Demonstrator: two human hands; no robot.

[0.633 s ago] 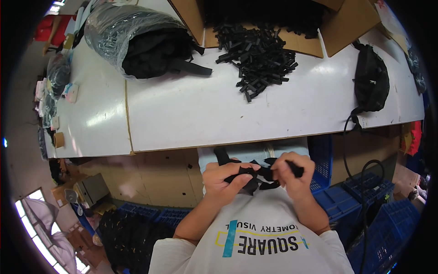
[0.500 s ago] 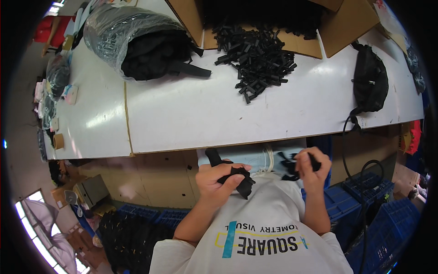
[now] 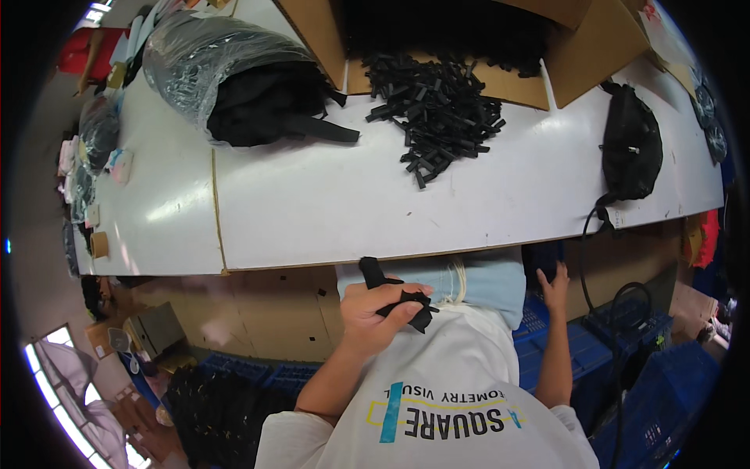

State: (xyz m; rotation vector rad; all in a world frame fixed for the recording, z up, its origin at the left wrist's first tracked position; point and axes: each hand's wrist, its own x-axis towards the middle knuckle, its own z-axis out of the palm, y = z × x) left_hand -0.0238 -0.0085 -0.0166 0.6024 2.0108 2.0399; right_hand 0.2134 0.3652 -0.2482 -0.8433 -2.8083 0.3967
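Observation:
My left hand [image 3: 369, 313] is closed around a black fabric strip [image 3: 374, 271] above my lap. One end sticks up past the fingers, and a bunched end hangs out by the thumb. My right hand [image 3: 555, 288] is lowered to the right of my lap, fingers apart, with nothing visible in it. It is beside a dark blue crate [image 3: 544, 256] under the table edge. On the white table [image 3: 328, 199] ahead lies a heap of small black pieces [image 3: 449, 117], spilling from an open cardboard box [image 3: 598, 59].
A clear plastic bag [image 3: 183, 66] of black fabric strips [image 3: 269, 102] lies at the far left. Toward the right rest a black pouch [image 3: 631, 144] and a hanging black cable [image 3: 586, 258]. Blue crates [image 3: 574, 356] stand low on my right; dark bundled material [image 3: 215, 414] is low left.
My right hand has let go of the black pieces it held and moved right and away from my lap, its fingers now spread. My left hand still grips the fabric strip, nearly unmoved.

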